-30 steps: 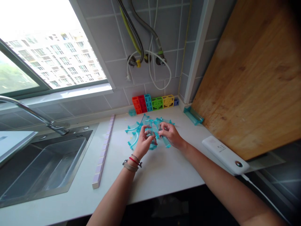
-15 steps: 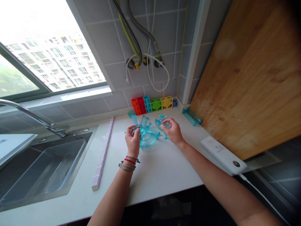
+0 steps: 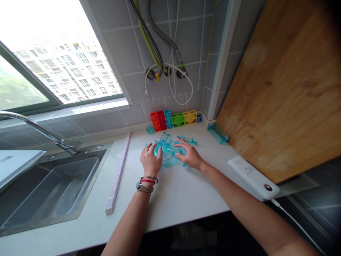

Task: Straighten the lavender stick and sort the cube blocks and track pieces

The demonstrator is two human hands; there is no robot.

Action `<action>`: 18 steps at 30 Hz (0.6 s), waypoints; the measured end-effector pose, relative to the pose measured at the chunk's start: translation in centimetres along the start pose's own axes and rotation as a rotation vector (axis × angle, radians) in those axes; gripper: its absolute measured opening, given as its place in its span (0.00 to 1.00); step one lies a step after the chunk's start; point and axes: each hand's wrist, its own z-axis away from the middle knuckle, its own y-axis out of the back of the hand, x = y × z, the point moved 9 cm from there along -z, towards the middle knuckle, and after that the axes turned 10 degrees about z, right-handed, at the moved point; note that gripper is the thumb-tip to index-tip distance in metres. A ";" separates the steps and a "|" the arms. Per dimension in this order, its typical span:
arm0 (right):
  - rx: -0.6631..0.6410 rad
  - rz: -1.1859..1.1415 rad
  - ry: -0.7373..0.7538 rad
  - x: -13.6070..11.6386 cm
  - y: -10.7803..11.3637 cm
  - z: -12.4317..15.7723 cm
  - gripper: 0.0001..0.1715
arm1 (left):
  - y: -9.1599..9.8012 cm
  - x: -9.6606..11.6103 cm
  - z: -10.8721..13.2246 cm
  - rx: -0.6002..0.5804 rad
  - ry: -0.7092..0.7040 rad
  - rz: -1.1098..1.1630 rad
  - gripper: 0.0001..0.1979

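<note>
1. Turquoise translucent pieces [image 3: 169,162]: loose cluster on the white surface [image 3: 183,202], mostly between the two hands and just beyond them. Curved parts, overlapping; exact count can't be told.
2. Left hand [image 3: 151,159]: at the left edge of the cluster, palm down, fingers spread and slightly bent, thumb apart from them. Open, no grip visible. Pieces lie just right of the thumb and ahead of it; contact can't be told.
3. Right hand [image 3: 189,155]: at the right side of the cluster, fingers stretched toward the left, thumb apart. Open, no grip visible. Turquoise parts show between thumb and fingers and just under the hand; touching or not, can't tell.
4. Another turquoise piece [image 3: 190,140]: just beyond the right hand, on the far right of the cluster.
5. Behind the cluster, by the wall: row of red blocks [image 3: 158,121], blue block [image 3: 168,119], green block [image 3: 178,120], yellow block [image 3: 190,117].
6. Right of the right hand, well apart: turquoise trough [image 3: 218,134] by the wooden board [image 3: 285,85]; white device [image 3: 253,177] nearer.
7. Left of the left hand: pale purple strip [image 3: 118,173], then sink [image 3: 77,209].
</note>
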 end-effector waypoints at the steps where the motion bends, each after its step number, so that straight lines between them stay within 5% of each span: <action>1: 0.014 0.001 0.002 -0.1 0.2 0.0 0.19 | 0.2 0.5 0.0 0.014 -0.027 0.035 0.14; 6: 0.076 0.002 0.024 -1.1 1.2 -0.2 0.12 | 1.1 4.3 0.4 0.031 -0.266 0.257 0.08; 10: 0.168 0.011 0.070 -2.0 2.5 -0.2 0.08 | -0.4 5.8 1.7 -0.137 -0.307 0.430 0.08; 18: 0.324 0.140 0.071 -1.7 3.6 0.7 0.10 | -2.4 7.5 4.8 -0.194 -0.509 0.338 0.10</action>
